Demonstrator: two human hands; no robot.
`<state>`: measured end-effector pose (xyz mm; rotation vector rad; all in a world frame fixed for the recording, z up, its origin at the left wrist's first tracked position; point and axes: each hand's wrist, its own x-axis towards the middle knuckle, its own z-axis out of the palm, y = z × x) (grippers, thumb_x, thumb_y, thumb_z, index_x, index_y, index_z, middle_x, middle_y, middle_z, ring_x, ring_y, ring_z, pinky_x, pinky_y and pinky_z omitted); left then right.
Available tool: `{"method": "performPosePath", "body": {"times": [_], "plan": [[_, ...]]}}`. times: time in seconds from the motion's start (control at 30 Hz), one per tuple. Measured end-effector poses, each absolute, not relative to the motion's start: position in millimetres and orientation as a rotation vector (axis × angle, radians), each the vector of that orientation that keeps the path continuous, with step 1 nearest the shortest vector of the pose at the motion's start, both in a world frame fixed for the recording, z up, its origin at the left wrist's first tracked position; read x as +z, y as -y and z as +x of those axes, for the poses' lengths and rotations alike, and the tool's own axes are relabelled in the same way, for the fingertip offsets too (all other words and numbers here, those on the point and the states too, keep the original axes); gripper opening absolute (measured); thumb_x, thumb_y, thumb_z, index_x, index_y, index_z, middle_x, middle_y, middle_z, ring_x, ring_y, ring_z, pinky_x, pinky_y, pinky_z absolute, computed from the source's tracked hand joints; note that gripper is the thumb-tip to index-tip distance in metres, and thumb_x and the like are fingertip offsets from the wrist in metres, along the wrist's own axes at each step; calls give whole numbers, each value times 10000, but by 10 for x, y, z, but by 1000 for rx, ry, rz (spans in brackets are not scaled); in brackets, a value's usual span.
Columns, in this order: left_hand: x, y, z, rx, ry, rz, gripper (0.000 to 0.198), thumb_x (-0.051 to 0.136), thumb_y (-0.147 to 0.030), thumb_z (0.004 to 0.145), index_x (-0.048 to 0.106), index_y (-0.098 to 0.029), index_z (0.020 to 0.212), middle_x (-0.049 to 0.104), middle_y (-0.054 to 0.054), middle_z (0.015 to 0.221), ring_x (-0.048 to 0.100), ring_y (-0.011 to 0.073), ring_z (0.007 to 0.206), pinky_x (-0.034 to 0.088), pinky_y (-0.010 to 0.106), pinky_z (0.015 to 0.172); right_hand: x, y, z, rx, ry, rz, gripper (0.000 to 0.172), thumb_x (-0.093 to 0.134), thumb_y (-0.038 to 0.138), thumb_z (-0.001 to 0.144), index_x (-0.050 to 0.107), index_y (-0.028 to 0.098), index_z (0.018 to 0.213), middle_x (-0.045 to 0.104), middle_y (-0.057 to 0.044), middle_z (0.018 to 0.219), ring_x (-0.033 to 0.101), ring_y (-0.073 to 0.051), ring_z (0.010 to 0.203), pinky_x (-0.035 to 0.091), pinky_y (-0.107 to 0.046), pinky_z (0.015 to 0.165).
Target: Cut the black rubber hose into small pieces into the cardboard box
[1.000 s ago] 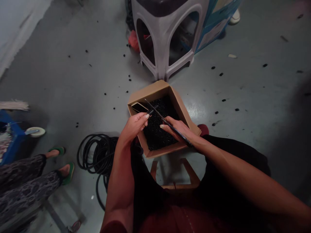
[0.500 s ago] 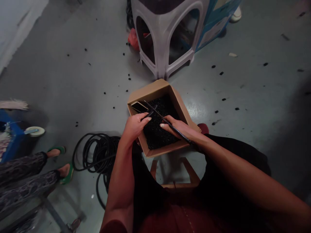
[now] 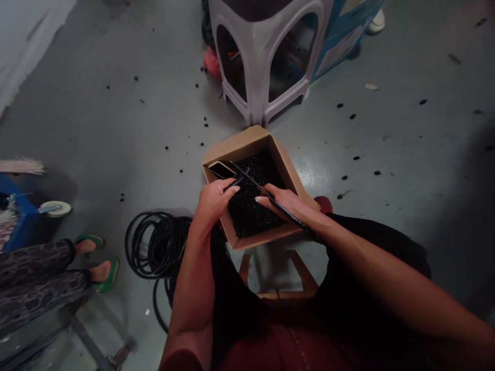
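Holding a long thin black rod (image 3: 251, 180) in the right hand (image 3: 284, 202), its fingers (image 3: 263, 199) pressed together along the shaft, a person leans over a cardboard box (image 3: 247, 141). The left hand (image 3: 214, 203) curls closed, fingers (image 3: 232, 189) together, around a short ridged black piece (image 3: 238, 181) (its exact shape is hard to make out). Both hands sit just above the box, which is filled with small black bits (image 3: 251, 216), with a phone (image 3: 219, 169) lying at its corner. Beyond, a coil of black cable (image 3: 154, 245) lies to the left, a co-worker's foot in a green sandal (image 3: 104, 275) rests near it, and a white plastic stool (image 3: 251, 67) stands past the box on a floor (image 3: 116, 129) scattered with black bits.
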<state>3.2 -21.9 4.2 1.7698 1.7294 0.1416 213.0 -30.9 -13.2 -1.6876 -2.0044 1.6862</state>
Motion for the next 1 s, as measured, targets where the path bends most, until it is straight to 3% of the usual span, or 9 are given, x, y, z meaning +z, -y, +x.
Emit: {"method": "performPosePath", "body": {"times": [0.63, 0.8, 1.0], "plan": [[50, 210, 44, 153, -1743, 1708, 319, 518, -313, 882, 717, -186, 1095, 709, 79, 1151, 630, 267, 1078, 448, 372, 933, -232, 321, 2134, 1589, 2071, -1682, 319, 429, 530, 883, 508, 222, 852, 596, -44, 724, 535, -193, 642, 332, -284, 589], [86, 203, 50, 289, -1721, 1613, 343, 484, -335, 889, 705, -179, 1100, 723, 60, 1060, 637, 221, 968, 463, 315, 867, -209, 310, 2127, 1563, 1980, -1710, 313, 436, 534, 885, 502, 229, 865, 595, -34, 733, 566, -205, 678, 352, -286, 609], [63, 215, 24, 471, -1639, 1453, 431, 447, -318, 891, 611, -167, 1260, 671, 42, 922, 572, 143, 780, 456, 249, 730, -115, 291, 2157, 1627, 1818, -1646, 334, 386, 502, 921, 504, 216, 1047, 642, -73, 874, 595, -226, 773, 399, -310, 673]]}}
